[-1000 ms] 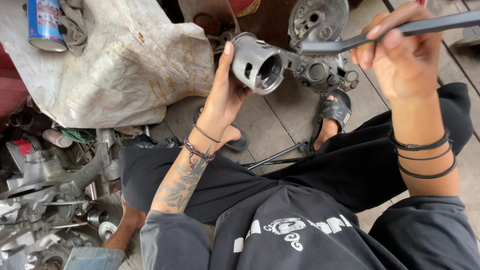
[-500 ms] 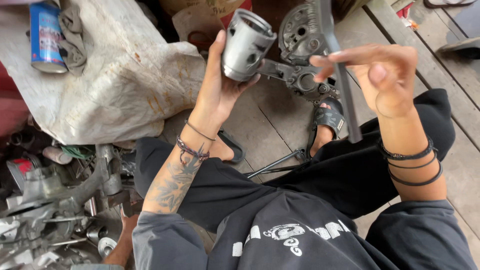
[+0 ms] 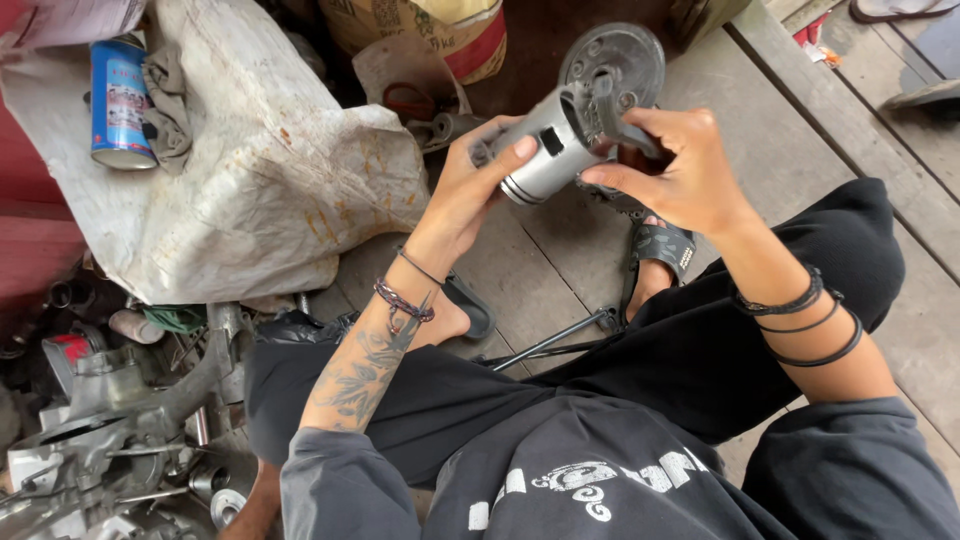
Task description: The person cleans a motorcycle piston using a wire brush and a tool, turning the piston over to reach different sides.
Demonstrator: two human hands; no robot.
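Metal piston (image 3: 545,150) held between both hands, long axis slanting far-right; left hand (image 3: 470,190) grips its near-left end, right hand (image 3: 680,170) pinches its far-right end.

the left hand (image 3: 470,190) covers the near end of the grey piston (image 3: 545,150), and the right hand (image 3: 675,180) hides whatever joins it to the dark rod behind. the round metal disc (image 3: 615,60) is partly blocked by the piston. the top edge crops the yellow sack (image 3: 430,30); a grey rag (image 3: 165,95) overlaps the blue can (image 3: 118,100). the engine parts (image 3: 110,440) run off the left and bottom edges, too jumbled to sort. the thin rod (image 3: 555,340) slips under the black trousers.
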